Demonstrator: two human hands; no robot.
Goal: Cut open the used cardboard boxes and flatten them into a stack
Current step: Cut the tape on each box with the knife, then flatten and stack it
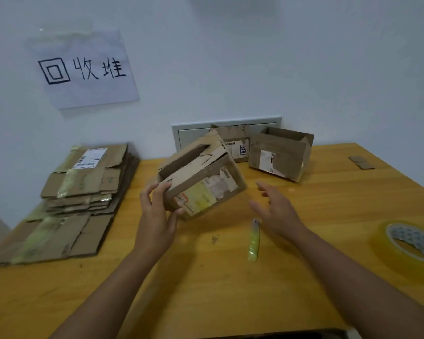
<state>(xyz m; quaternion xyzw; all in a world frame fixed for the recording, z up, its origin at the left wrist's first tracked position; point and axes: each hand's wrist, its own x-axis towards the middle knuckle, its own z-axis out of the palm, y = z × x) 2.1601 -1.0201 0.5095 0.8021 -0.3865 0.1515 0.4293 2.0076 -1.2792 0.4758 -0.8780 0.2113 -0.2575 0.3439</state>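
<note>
A worn cardboard box (201,177) with torn labels is tilted above the yellow table (206,277). My left hand (157,216) grips its near left corner, thumb under the edge. My right hand (275,209) hovers to the right of the box with fingers spread, holding nothing. A yellow-green box cutter (253,241) lies on the table just below my right hand. Two more boxes stand at the back: one with a barcode label (235,145) and an open one (282,152). A stack of flattened boxes (83,189) lies at the left.
A roll of clear tape (409,243) sits at the table's right edge. A small cardboard scrap (361,162) lies at the far right. A handwritten paper sign (83,69) hangs on the wall above the stack, and a grey wall panel (194,133) sits behind the boxes.
</note>
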